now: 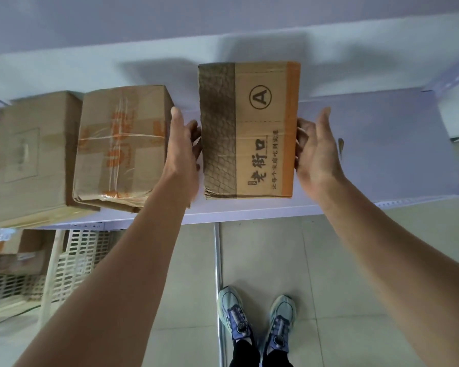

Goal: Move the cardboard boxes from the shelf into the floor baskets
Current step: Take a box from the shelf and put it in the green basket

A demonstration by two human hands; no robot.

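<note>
A cardboard box marked "A" [260, 128] with an orange stripe lies on the white shelf [376, 154], near its front edge. My left hand [183, 149] is against the box's left side and my right hand [316, 152] against its right side. Both thumbs point up and the fingers curl onto the box's sides, so it is gripped between the two hands. A taped box with orange print [122, 144] sits just left of my left hand, and a plain box [29, 154] lies further left. A white lattice floor basket [77, 260] stands below at the left.
Inside the basket lies a cardboard box [24, 258]. A thin metal post [219, 287] runs down from the shelf edge to the tiled floor beside my shoes [236, 316]. The shelf's right part is bare, with a slotted upright [445, 80] at its far right.
</note>
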